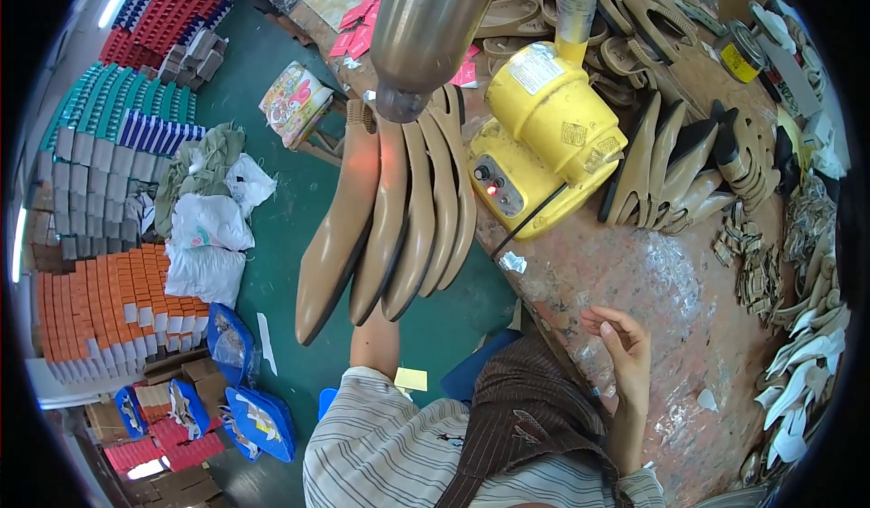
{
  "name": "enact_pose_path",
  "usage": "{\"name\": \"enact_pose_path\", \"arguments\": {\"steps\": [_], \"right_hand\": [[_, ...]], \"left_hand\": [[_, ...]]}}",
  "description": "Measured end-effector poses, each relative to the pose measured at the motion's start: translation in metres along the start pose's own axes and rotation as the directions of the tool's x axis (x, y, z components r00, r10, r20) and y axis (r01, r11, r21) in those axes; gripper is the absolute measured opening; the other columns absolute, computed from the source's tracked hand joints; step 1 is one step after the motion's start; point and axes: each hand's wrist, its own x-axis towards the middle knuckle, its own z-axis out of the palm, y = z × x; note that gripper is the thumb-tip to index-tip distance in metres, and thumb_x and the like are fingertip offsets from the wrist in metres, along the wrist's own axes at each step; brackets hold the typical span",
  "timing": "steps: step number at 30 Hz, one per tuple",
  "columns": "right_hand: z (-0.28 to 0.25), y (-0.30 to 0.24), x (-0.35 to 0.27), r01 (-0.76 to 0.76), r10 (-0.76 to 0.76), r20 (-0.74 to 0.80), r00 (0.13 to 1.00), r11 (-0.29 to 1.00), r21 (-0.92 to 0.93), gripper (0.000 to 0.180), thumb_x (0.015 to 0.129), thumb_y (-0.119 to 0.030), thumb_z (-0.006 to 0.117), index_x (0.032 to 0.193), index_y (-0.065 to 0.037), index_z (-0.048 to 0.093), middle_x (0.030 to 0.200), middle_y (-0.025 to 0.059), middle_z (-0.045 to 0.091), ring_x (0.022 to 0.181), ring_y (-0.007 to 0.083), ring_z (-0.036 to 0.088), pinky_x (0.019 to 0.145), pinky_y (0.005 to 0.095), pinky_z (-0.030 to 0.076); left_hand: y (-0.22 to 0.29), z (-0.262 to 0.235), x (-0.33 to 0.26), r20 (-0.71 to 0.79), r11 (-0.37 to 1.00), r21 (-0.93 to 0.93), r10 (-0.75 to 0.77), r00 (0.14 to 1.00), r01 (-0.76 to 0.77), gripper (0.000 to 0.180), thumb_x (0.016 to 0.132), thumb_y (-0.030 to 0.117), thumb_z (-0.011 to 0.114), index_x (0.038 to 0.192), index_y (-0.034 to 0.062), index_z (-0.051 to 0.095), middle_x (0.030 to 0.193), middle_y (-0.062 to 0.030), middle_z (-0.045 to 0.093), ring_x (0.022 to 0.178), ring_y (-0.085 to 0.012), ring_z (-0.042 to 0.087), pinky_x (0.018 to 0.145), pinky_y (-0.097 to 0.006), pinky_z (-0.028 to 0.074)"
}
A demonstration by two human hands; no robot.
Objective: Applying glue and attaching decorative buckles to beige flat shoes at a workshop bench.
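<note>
At far left, stacked orange boxes (127, 304) stand beside white bags (210, 245) over the green floor (299, 381); next, the left forearm (375, 349), out of a striped sleeve (385, 426), rises from the lower edge and passes behind a row of five tan pointed shoes (385, 218); the left hand is hidden there, so its grip cannot be told; the shoes lie side by side just below a metal nozzle (430, 37), long axes running from top to bottom, slanting lower-left; toes point down the view, heel ends up; a red glow falls on the two leftmost; to their right, a yellow blower (548, 114) stands on the marbled bench (589, 263); the right hand (625, 349) is raised at the near bench edge, thumb up, fingers loosely curved and spread from the thumb, holding nothing; beyond it, more tan shoes (669, 159) lean together.
</note>
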Motion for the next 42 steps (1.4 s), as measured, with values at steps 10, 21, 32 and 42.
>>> {"name": "enact_pose_path", "arguments": {"steps": [10,21,32,42], "right_hand": [[-0.014,0.002,0.001,0.069,-0.074,-0.083,0.994,0.996,-0.058,0.023,0.094,-0.003,0.053,0.113,0.006,0.062,0.107,0.0141,0.067,0.102,0.0208,0.063,0.094,0.0349,0.048],[-0.011,0.005,-0.012,0.088,-0.098,-0.112,0.989,0.992,-0.091,0.023,0.094,-0.004,0.053,0.114,0.005,0.062,0.107,0.0139,0.066,0.102,0.0208,0.063,0.094,0.0343,0.048],[0.000,-0.027,0.006,0.473,-0.429,0.221,0.876,0.854,-0.216,0.044,0.096,-0.021,0.051,0.134,-0.001,0.047,0.133,0.0162,0.052,0.126,0.0261,0.047,0.105,0.0376,0.036],[-0.020,0.051,-0.080,0.055,-0.084,0.218,0.972,0.989,0.137,0.054,0.091,0.003,0.048,0.144,-0.007,0.038,0.139,0.0133,0.050,0.127,0.0201,0.046,0.106,0.0314,0.035]], "left_hand": [[0.008,0.008,-0.021,-0.057,0.996,-0.055,-0.072,0.996,0.069,0.046,0.096,0.034,0.050,0.133,0.0070,0.046,0.130,-0.0091,0.054,0.115,-0.0223,0.055,0.105,-0.034,0.040],[0.008,0.006,-0.057,-0.095,0.977,-0.125,-0.183,0.979,0.171,0.044,0.096,0.030,0.050,0.132,0.0063,0.048,0.127,-0.0102,0.056,0.113,-0.0232,0.056,0.104,-0.035,0.041],[-0.030,0.033,-0.037,0.071,0.724,-0.005,-0.688,0.722,0.690,0.041,0.096,0.027,0.050,0.131,0.0055,0.050,0.124,-0.0114,0.059,0.111,-0.0241,0.058,0.104,-0.036,0.042],[-0.094,-0.067,0.004,0.248,0.820,0.532,-0.390,0.887,0.212,0.079,0.089,0.056,0.055,0.144,0.0037,0.031,0.142,-0.0145,0.043,0.127,-0.0251,0.045,0.107,-0.043,0.037]]}}
